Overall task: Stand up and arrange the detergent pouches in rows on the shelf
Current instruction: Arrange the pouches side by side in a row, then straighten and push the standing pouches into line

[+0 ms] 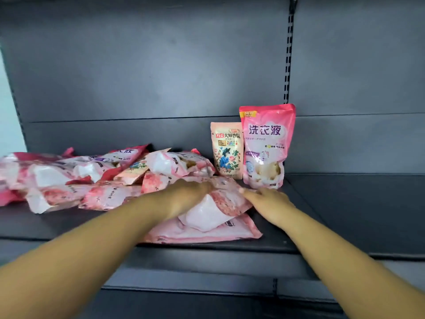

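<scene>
Two pouches stand upright at the back of the dark shelf [345, 215]: a tall pink detergent pouch [266, 146] and, touching its left side, a smaller peach floral pouch [227, 151]. In front of them a pink pouch [220, 203] lies tilted on another flat pink pouch [202, 231]. My left hand [186, 194] rests on the tilted pouch's left side with fingers bent over it. On its right edge, my right hand [266, 199] holds it with fingers extended. Several more pouches lie in a jumbled pile [76, 176] to the left.
The shelf's dark back panel [161, 77] rises behind the pouches, with a slotted upright [288, 54] just right of the standing pair. Bare shelf surface stretches to the right of my right hand. A pale wall [9, 111] shows at the far left.
</scene>
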Motion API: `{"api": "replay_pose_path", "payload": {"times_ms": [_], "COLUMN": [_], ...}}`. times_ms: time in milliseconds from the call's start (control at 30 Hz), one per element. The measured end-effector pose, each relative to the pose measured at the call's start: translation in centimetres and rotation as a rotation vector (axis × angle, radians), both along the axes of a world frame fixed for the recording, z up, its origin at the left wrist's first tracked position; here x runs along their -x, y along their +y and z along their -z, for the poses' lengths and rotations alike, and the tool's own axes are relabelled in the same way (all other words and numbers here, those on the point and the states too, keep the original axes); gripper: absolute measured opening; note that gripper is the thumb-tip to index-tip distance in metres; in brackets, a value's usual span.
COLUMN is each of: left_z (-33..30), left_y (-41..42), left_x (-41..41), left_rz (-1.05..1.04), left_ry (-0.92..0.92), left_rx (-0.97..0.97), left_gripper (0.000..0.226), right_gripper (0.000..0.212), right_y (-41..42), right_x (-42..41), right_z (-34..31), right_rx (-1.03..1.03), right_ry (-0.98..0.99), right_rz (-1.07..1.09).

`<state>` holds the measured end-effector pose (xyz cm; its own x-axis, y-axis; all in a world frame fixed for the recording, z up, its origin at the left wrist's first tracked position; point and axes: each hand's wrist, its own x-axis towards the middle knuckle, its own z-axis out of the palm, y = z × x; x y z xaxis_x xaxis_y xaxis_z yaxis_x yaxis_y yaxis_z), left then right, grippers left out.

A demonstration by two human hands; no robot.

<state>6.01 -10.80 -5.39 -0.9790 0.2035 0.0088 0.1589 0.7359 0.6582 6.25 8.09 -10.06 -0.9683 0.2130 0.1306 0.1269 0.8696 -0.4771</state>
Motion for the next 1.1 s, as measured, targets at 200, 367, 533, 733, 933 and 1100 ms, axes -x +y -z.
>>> {"api": "replay_pose_path", "payload": {"times_ms": [200,367,533,733,933,1100], "left_z": [2.0,3.0,2.7,2.4,2.1,2.8], "left_y": [0.2,0.2,-0.3,-1.1,-2.8,-3.4], "left_x": [-4.1,-4.6,-4.2,-3.8,-4.5,-4.1], "left_rz": [0.029,0.029,0.035,0.144,0.367,0.508], "left_ry": [0.266,0.276,0.307,0.331,0.267,0.207], "left_rx": [0.438,0.447,0.376,0.319,0.143,0.018], "left_gripper": [0.052,0.053,0.053,0.053,0.049,0.050], "right_gripper": [0.063,0.061,0.053,0.075,0.019,0.027], "right_y": [-0.5,-0.8,-2.0,-4.1,-4.2,-4.0], "right_x": [-1.5,-2.3,-2.8,-1.9,-3.9,-5.2], "right_z": [-0.3,0.9,-0.2,-0.1,-1.9,-2.0], "right_rx": [-0.068,-0.067,0.145,0.464,1.421,1.509], "right_ry": [-0.109,-0.044,0.088,0.009,0.309,0.213], "right_rz": [-0.062,-0.178,-0.267,-0.165,0.040,0.232]}}
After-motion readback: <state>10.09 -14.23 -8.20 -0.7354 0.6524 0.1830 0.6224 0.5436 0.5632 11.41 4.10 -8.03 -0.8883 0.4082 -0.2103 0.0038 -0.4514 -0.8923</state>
